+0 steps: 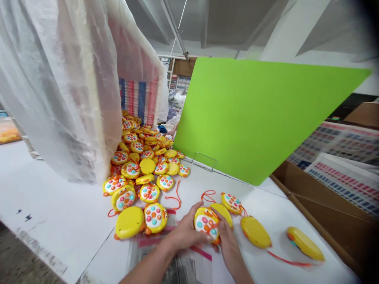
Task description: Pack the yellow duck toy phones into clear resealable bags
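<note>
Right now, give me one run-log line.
left hand: holding yellow toy | right hand: holding same toy | toy pile: ahead, left | green board: beyond hands

- There is a single view, taken from the person's head, above the white table (pixel 44 205).
- It faces forward and downward, towards the green board (pixel 251 118).
- The left hand (pixel 191 228) and right hand (pixel 227 238) are near to the lens, low in view; the ceiling (pixel 237 25) is farther, at the top.

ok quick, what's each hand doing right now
Left hand: closed on one side of a yellow toy.
Right hand: closed on the other side of the same toy.
</note>
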Tool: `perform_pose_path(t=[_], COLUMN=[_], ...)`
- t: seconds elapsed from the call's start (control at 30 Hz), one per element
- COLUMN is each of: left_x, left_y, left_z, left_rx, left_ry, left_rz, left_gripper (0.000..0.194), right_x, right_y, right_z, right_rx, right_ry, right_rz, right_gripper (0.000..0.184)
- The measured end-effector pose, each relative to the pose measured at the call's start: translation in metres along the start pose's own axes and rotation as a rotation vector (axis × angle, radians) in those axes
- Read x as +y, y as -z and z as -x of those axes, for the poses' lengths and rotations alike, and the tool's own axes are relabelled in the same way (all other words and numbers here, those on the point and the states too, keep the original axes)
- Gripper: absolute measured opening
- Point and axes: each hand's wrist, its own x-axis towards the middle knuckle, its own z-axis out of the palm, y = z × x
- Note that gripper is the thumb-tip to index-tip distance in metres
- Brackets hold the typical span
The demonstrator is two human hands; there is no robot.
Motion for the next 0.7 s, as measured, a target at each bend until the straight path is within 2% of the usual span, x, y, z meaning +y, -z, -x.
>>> perform_pose_path(t=[0.17,0.23,0.37,0.43,0.5,0.6,0.63,0.7], left_x=[0.003,0.005,0.008,0.007,0.004,-0.003,-0.004,-0.007], left_y=[0.001,0.002,0.002,0.002,0.003,0.005,0.005,0.006], left_z=[-0.001,-0.001,-0.002,-0.003,-0.004,-0.008,-0.01,-0.011], left_rx=[0.109,0.119,0.134,0.165,0.19,0.19,0.184,0.178], left_ry=[-0.097,-0.101,-0.133,-0.134,-0.106,-0.057,-0.046,-0.036], left_rz=[-0.061,-0.094,-0.142,-0.177,-0.193,-0.168,-0.157,-0.142], left_gripper=[0.055,0.049,0.055,0.059,0.062,0.064,0.063,0.055], right_x=[0.004,0.008,0.014,0.011,0.003,-0.012,-0.017,-0.025], right_y=[-0.001,-0.002,0.003,0.011,0.021,0.029,0.028,0.015], right_z=[0.002,0.0,-0.01,-0.016,-0.02,-0.019,-0.017,-0.009], right_rx=[-0.017,-0.028,-0.011,0.082,0.286,0.591,0.615,0.507], right_ry=[0.045,0.109,0.246,0.29,0.357,0.548,0.628,0.765], right_rz=[-0.005,0.044,0.198,0.261,0.334,0.48,0.531,0.618], right_gripper=[0.07,0.065,0.057,0.058,0.06,0.061,0.059,0.05])
